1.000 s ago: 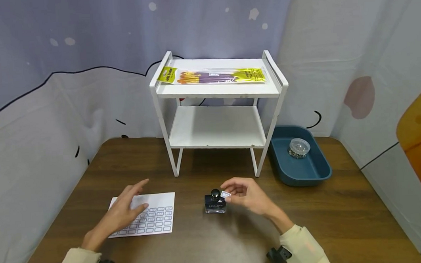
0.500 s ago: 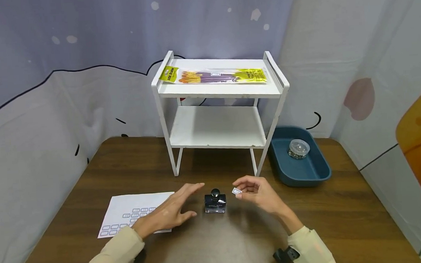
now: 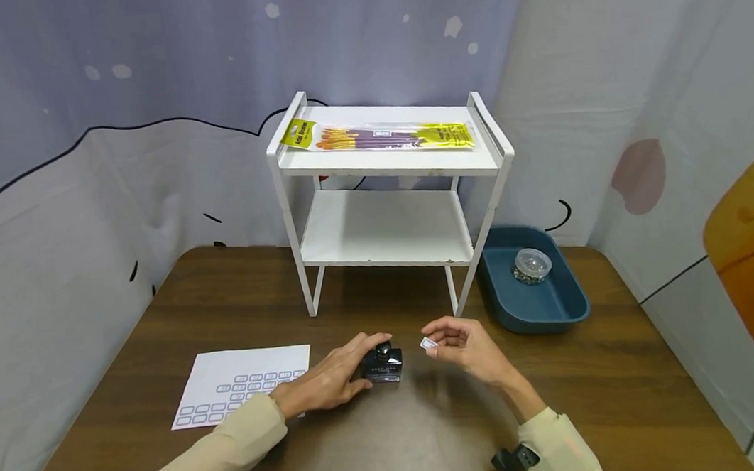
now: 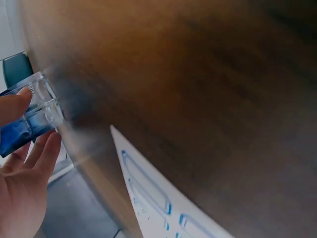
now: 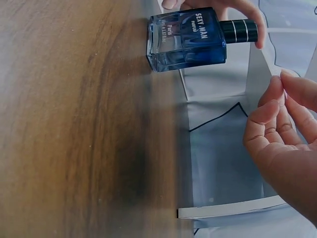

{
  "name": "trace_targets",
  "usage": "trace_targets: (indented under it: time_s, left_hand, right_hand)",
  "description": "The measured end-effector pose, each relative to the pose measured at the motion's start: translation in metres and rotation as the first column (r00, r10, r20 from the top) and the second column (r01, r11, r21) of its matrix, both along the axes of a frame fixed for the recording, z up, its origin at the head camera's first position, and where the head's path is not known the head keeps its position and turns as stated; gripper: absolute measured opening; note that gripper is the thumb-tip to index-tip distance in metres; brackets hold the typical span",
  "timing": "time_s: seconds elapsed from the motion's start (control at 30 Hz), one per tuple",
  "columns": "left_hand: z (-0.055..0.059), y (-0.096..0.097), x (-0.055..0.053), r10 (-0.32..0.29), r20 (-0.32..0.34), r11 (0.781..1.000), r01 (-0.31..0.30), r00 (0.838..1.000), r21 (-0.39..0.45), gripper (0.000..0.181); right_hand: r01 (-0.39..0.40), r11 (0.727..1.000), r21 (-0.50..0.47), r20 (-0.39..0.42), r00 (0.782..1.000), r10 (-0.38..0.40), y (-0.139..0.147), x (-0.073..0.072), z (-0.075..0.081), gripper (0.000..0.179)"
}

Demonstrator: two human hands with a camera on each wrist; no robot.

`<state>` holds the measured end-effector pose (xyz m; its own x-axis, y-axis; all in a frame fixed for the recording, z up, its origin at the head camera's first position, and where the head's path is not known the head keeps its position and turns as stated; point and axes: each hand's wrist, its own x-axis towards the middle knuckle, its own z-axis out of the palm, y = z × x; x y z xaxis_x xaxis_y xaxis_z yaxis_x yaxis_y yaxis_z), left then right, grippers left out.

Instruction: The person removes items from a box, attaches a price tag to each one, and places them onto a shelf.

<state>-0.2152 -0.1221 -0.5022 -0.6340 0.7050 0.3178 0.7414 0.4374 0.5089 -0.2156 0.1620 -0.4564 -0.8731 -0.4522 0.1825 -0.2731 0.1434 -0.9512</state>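
- Midway between the left and right edges of the wood-grained bench (image 3: pixel 552 404), the glass bottle (image 3: pixel 385 367) is upright: flat-sided, clear at its base, blue above, with white lettering and a dark, ringed cap (image 5: pixel 237 30).
- The left grip (image 3: pixel 329 380) is clamped on the bottle, one finger at the cap, thumb low on the side.
- The right grip (image 3: pixel 459 342) is together on a small, flat, blue-bordered label (image 3: pixel 428 343), just right of the bottle.
- The fingers partly hide the cap; from the right wrist the label is hard to make out.
- Toward the left edge, the left arm covers part of the smooth printed sheet (image 3: pixel 218 373).
- The bench's near edge is cut off.
- By the far edge, a white rack (image 3: pixel 386 224) bears a glossy brush pack (image 3: pixel 385 137).
- At the far right corner, a blue tray (image 3: pixel 541 311) holds a clear tub (image 3: pixel 532 264).
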Motion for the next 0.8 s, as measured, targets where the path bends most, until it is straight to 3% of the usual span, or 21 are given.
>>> trace_targets:
  time_s: [0.2,0.33,0.47,0.53,0.67,0.8]
  left_hand:
    - [-0.003,0.003,-0.002,0.003,-0.05,0.999,-0.001,0.999,0.037,0.086]
    - [-0.004,0.003,-0.002,0.018,-0.044,0.998,-0.015,0.999,0.066,0.087]
    - [-0.004,0.003,-0.002,0.021,0.064,0.991,-0.029,0.998,0.131,0.089]
    - [-0.002,0.003,-0.001,0.014,0.145,0.984,-0.039,0.989,0.173,0.09]
    - [0.006,0.006,0.002,0.02,0.308,0.965,-0.099,0.951,0.244,0.091]
    - [0.016,0.007,0.003,0.039,0.382,0.955,-0.147,0.923,0.259,0.091]
  right_hand:
    - [0.007,1.0,-0.008,0.027,1.0,-0.007,0.0,0.002,-0.004,0.029]
    - [0.009,1.0,-0.01,0.052,0.999,-0.008,-0.002,0.003,-0.006,0.029]
    - [0.008,1.0,0.0,0.043,0.999,-0.008,-0.004,0.004,-0.008,0.026]
    - [0.006,1.0,0.005,0.03,1.0,-0.007,-0.005,0.004,-0.01,0.025]
    - [0.001,1.0,0.011,0.018,1.0,-0.001,-0.008,0.006,-0.012,0.018]
    - [-0.013,1.0,-0.006,0.014,1.0,0.013,-0.01,0.007,-0.012,0.011]
